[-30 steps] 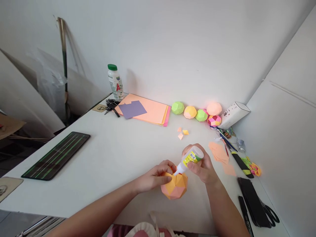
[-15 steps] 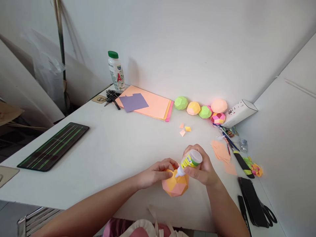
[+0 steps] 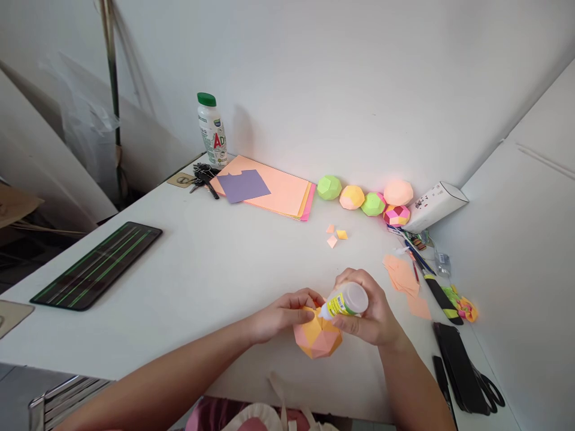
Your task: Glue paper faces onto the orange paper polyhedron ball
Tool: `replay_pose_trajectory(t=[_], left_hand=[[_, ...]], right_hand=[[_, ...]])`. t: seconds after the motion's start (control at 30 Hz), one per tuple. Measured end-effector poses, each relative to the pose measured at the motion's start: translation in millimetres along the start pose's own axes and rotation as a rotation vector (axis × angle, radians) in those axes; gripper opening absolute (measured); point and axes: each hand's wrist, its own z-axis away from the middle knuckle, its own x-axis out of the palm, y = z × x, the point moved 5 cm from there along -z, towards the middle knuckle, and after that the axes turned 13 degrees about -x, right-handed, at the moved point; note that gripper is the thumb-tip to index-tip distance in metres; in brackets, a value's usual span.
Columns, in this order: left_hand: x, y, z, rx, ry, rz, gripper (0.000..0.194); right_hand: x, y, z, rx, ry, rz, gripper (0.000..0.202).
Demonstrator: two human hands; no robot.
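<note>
Low in the head view, my left hand (image 3: 285, 314) grips the upper left of an orange and pink faceted paper ball (image 3: 318, 338), thumb and fingers pinching its top edge. My right hand (image 3: 371, 311) is wrapped round a white glue bottle (image 3: 345, 300) with a yellow and green label. The bottle is tilted far over, its nozzle pointing down left at the top of the ball. Whether the tip touches the paper is hard to see. Beyond my hands lie a few small paper diamonds (image 3: 332, 241) in peach and yellow.
Finished-looking paper balls (image 3: 329, 187) line the wall. Coloured sheets (image 3: 278, 185), a white bottle with a green cap (image 3: 212, 129) and keys (image 3: 204, 176) stand at the back. A dark tablet (image 3: 96, 266) lies left; a cutter (image 3: 442, 299), black case (image 3: 459, 368) and scissors (image 3: 492, 389) lie right.
My right hand has tipped the glue bottle further over and lowered it slightly, so its base faces me more. My left hand and the paper ball have barely moved.
</note>
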Motion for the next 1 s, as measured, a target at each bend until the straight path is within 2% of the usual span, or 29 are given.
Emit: replay_pose_trajectory(t=[0.6, 1.0], left_hand=[[-5.0, -2.8, -1.9, -0.02, 0.036, 0.001, 0.016], [-5.1, -1.7, -2.0, 0.023, 0.019, -0.023, 0.017]], right_hand=[[1.1, -1.4, -4.2, 0.014, -0.005, -0.02, 0.032], [0.0, 3.0, -3.0, 0.037, 0.022, -0.092, 0.03]])
